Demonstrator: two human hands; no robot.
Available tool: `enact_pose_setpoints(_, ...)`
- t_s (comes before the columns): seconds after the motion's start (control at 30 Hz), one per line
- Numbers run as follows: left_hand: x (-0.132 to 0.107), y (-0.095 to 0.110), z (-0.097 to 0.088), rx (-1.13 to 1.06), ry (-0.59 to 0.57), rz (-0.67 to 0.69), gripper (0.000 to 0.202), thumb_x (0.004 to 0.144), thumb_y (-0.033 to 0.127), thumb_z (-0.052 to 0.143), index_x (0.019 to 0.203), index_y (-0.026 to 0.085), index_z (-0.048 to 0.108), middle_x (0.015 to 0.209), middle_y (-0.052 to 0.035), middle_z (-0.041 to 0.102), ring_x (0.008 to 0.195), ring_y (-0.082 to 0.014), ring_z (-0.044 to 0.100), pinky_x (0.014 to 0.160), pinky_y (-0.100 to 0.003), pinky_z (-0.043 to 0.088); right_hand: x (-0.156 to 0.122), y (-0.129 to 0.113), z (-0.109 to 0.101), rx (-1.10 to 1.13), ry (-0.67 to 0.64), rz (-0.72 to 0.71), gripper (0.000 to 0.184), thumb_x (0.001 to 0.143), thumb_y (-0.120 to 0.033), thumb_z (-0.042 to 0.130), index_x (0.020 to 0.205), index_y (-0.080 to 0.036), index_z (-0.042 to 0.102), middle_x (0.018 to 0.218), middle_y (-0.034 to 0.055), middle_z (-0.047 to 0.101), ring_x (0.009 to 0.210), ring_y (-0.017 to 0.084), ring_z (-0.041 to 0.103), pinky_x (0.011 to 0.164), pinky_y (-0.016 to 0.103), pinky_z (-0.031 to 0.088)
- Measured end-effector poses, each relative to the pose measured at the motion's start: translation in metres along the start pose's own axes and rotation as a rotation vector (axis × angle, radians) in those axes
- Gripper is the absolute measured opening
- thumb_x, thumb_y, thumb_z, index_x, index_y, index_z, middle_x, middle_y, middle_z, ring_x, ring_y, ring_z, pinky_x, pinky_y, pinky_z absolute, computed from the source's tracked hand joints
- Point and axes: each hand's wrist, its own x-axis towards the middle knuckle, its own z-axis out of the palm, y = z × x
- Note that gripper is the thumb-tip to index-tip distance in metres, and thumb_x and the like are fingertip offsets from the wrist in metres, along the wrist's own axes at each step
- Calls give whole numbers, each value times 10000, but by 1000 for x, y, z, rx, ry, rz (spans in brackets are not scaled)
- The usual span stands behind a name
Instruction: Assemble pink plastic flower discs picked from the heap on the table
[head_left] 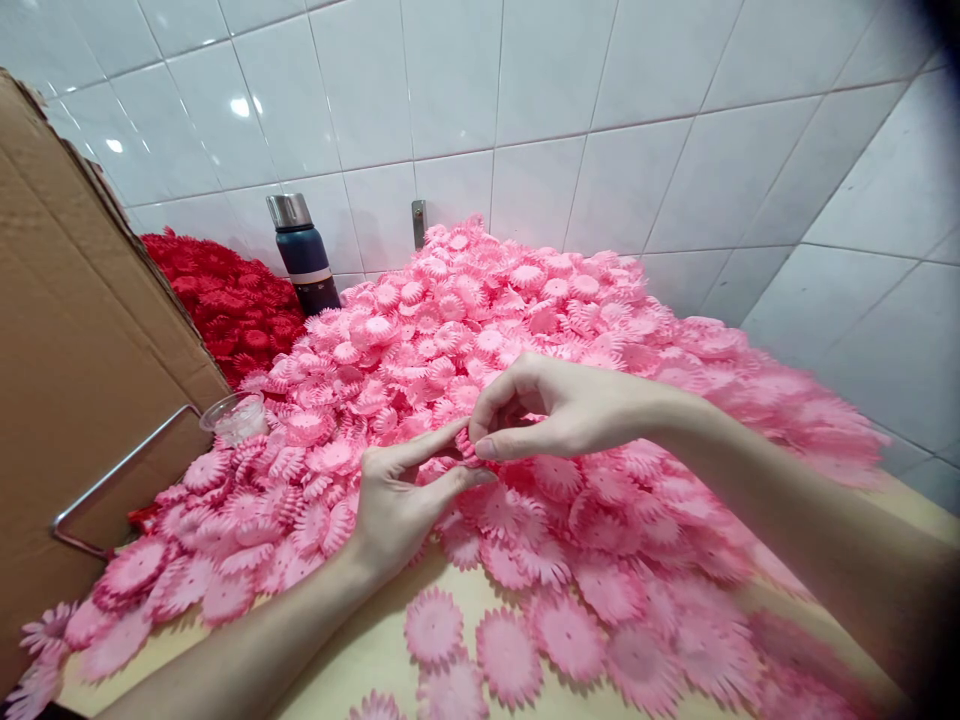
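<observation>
Both my hands meet over a large heap of pink scalloped flower pieces (420,330). Between the fingertips and thumb of my left hand (401,495) is a small, darker pink flower piece (466,443), its fringed edge showing. My right hand (536,405) pinches the same piece from the other side with thumb and bent forefinger. Most of that piece is hidden by the fingers. Flat pink petal discs, each with a small centre hole, such as one disc (508,655), lie loose on the pale yellow tabletop (337,655) below my hands.
A cardboard box (82,330) stands at the left, with a bent metal rod (124,465) beside it. Behind are a red flower pile (232,300), a dark blue bottle (302,255) and a clear plastic cup (238,418). White wall tiles (540,90) close off the back and right.
</observation>
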Motion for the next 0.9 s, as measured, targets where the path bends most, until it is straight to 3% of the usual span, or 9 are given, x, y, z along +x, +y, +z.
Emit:
enact_pose_setpoints(0.3, 0, 1, 1, -39, 16, -49, 444, 692, 158, 772, 1095, 316, 670, 1043, 33, 704, 896, -143, 695, 826, -197, 570, 1, 0, 1, -10, 33, 4, 136, 792, -229, 565, 815, -156, 677, 713, 12, 632, 596, 96, 514, 505, 219, 383)
enact_pose_setpoints(0.6, 5, 4, 7, -309, 83, -158, 473, 637, 80, 789, 1047, 294, 690, 1016, 20, 712, 898, -143, 696, 822, -191, 578, 4, 2, 3, -16, 131, 27, 116, 754, -187, 551, 746, -158, 662, 667, 0, 596, 586, 92, 501, 516, 220, 372)
enact_pose_setpoints(0.9, 6, 5, 7, -287, 114, -224, 418, 635, 86, 786, 1028, 206, 709, 979, -27, 727, 865, -165, 702, 799, -232, 593, 3, -2, 3, 28, 115, 40, 138, 786, -255, 576, 771, -152, 667, 695, 15, 612, 585, 87, 491, 506, 211, 350)
